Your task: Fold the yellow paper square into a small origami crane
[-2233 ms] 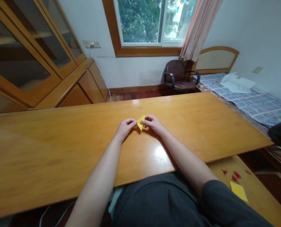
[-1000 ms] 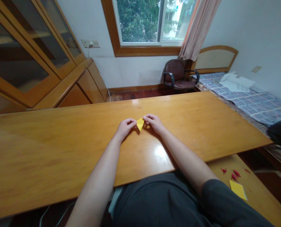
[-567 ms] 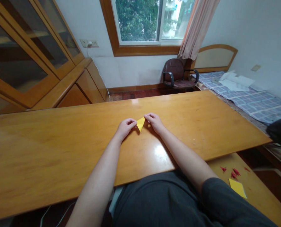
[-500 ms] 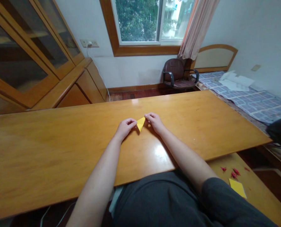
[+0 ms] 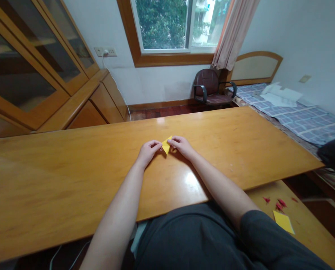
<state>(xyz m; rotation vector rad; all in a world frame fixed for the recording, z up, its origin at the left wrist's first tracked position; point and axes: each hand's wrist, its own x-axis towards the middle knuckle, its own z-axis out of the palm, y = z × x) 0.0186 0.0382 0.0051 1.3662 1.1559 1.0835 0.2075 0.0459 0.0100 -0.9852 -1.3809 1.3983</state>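
A small piece of folded yellow paper (image 5: 166,147), roughly triangular with one corner pointing toward me, is held just above the tabletop. My left hand (image 5: 151,150) pinches its left corner between thumb and fingers. On the other side my right hand (image 5: 181,145) grips the right edge, the thumb lying over the paper's face. Both hands are closed, and the fingertips behind the paper are hidden. Under the hands lies the glossy wooden table (image 5: 100,168).
A lower surface (image 5: 311,225) at the right holds several small red folded-paper pieces (image 5: 280,204) and a yellow paper stack or sheet (image 5: 284,222). Beyond the table stand a brown armchair (image 5: 208,88), a wooden cabinet (image 5: 80,97) and a bed (image 5: 297,112).
My right thumb and fingers have shifted from the paper's upper right corner down along its right edge. My left hand keeps its pinch.
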